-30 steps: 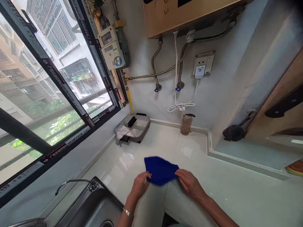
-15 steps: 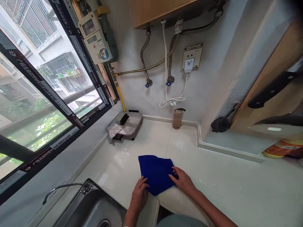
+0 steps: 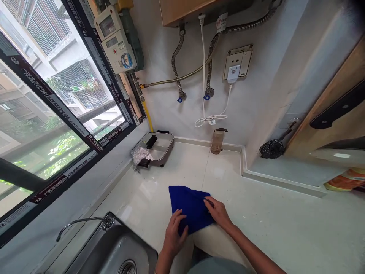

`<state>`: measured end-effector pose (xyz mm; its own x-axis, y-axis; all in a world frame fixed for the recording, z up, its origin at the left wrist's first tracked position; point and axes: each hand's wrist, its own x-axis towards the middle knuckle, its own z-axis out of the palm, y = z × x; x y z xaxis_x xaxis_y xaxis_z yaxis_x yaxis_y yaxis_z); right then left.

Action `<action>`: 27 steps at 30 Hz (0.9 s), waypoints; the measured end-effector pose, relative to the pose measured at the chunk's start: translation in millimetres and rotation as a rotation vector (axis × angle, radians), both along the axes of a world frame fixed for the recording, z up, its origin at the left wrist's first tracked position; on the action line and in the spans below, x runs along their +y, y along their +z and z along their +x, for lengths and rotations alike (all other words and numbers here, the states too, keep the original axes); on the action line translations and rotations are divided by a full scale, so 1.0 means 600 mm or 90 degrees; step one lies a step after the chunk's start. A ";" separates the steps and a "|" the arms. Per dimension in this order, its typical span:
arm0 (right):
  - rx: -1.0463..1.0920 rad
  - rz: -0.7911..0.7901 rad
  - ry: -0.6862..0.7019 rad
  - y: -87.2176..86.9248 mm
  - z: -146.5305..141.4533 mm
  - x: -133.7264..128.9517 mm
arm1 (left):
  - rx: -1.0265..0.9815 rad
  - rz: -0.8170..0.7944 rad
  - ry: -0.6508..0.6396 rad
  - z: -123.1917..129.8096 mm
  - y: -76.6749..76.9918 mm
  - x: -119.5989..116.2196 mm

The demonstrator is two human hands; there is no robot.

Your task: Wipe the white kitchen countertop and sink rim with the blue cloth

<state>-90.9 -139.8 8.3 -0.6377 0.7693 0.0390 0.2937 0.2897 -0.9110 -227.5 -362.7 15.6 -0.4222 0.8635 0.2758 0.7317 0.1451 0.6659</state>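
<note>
A dark blue cloth [image 3: 192,207] lies spread at the front edge of the pale counter, its near part at the edge. My left hand [image 3: 174,232] is over its lower left side, with fingers and thumb apart and the fingertips on the fabric. At the upper right corner, my right hand [image 3: 219,211] has its thumb and forefinger closed on the cloth's edge. The other fingers of that hand are curled and partly hidden.
A steel sink [image 3: 114,247] with a curved faucet [image 3: 81,220] is at front left. Behind stands a lidded electric pan [image 3: 164,146] with a grey rag [image 3: 140,155] over its corner. A brownish jug [image 3: 217,142] stands by the wall; a black scrubber [image 3: 271,149] hangs at right.
My left hand has shifted up and right over the cloth, and its fingers have spread. My right hand has moved slightly up along the cloth's edge. The view has shifted slightly.
</note>
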 end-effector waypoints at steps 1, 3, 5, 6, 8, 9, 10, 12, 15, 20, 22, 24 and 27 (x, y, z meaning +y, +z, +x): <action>0.011 -0.019 0.017 0.008 -0.007 -0.006 | -0.006 -0.012 -0.005 0.005 0.006 0.022; 0.032 -0.043 0.051 0.026 -0.022 -0.016 | -0.015 -0.032 -0.008 0.013 0.016 0.068; 0.048 -0.050 0.085 0.044 -0.032 -0.019 | -0.030 -0.038 0.000 0.011 0.027 0.109; 0.057 -0.051 0.104 0.051 -0.034 -0.017 | -0.041 -0.037 0.006 0.005 0.033 0.125; 0.081 -0.053 0.130 0.058 -0.031 -0.007 | -0.060 -0.037 0.020 -0.013 0.043 0.146; 0.091 -0.048 0.129 0.056 -0.028 0.001 | -0.067 -0.037 0.028 -0.025 0.048 0.151; 0.089 -0.029 0.120 0.050 -0.023 0.009 | -0.072 -0.037 0.035 -0.037 0.051 0.154; 0.048 0.036 0.098 0.029 -0.015 0.023 | -0.079 -0.031 0.045 -0.056 0.056 0.151; -0.033 0.111 0.109 -0.011 -0.007 0.029 | -0.102 -0.021 0.057 -0.070 0.058 0.143; -0.031 0.172 0.141 -0.031 -0.003 0.013 | -0.149 0.005 0.109 -0.069 0.074 0.137; -0.009 0.126 0.143 -0.016 -0.001 0.013 | -0.163 0.019 0.124 -0.070 0.093 0.136; 0.003 0.071 0.165 0.006 -0.003 0.019 | -0.189 0.045 0.121 -0.075 0.122 0.136; 0.018 0.022 0.205 0.053 -0.013 0.032 | -0.329 0.134 0.099 -0.085 0.174 0.136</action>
<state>-98.7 -120.5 40.0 -0.8461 0.5266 0.0829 0.1564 0.3938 -0.9058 -278.5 -280.9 120.1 -0.6657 0.7291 0.1589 0.2845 0.0512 0.9573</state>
